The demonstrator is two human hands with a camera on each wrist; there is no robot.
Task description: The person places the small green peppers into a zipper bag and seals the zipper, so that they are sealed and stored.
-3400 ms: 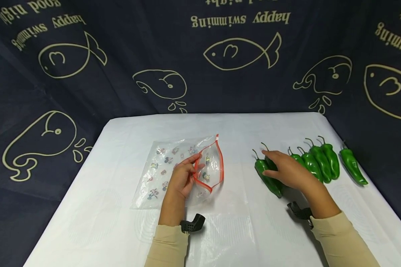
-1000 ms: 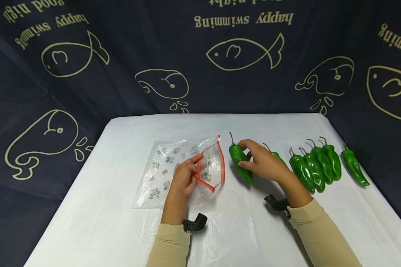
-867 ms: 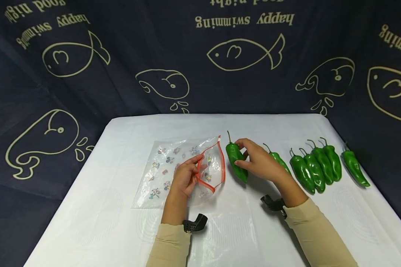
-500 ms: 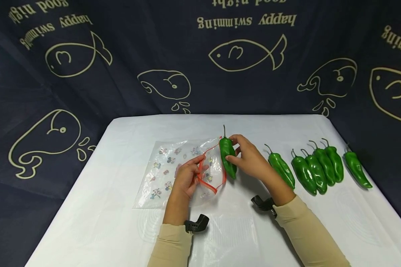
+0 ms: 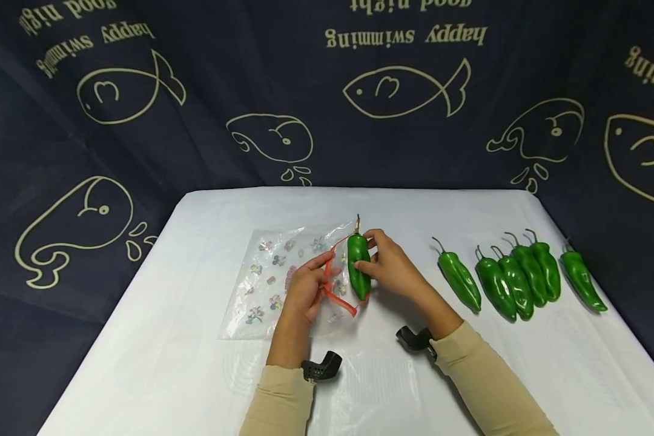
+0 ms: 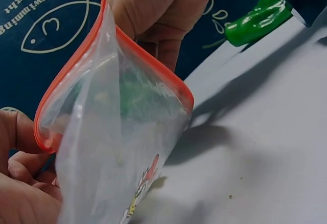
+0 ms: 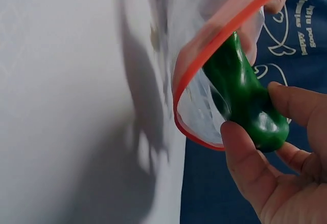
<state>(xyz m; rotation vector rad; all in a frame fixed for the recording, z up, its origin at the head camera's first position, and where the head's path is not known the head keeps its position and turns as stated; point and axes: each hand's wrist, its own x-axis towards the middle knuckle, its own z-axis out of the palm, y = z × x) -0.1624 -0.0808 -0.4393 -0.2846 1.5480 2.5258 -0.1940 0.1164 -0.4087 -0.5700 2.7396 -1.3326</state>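
Note:
A clear zip bag [image 5: 267, 281] with small cartoon prints and a red zip edge lies on the table, its mouth spread toward the right. My left hand [image 5: 305, 289] pinches the red rim on the near-left side. A glossy green pepper [image 5: 358, 266] is gripped between thumb and fingers of my right hand [image 5: 388, 266]. In the right wrist view the tip of this green pepper [image 7: 242, 93] reaches inside the red-edged mouth, while its thick end stays outside among the fingertips. Through the film of the bag [image 6: 117, 121] the left wrist view shows a blurred green shape.
One green pepper [image 5: 460, 280] lies alone right of my right hand. Beyond it several more peppers [image 5: 515, 277] lie side by side, and another pepper [image 5: 582, 280] rests near the table's right edge. A dark printed cloth [image 5: 283, 72] hangs behind the white table [image 5: 158, 339].
My right hand took a pepper from the pair nearest the bag and carried it left to the bag's mouth, where its tip now sits inside. My left hand kept its hold on the rim.

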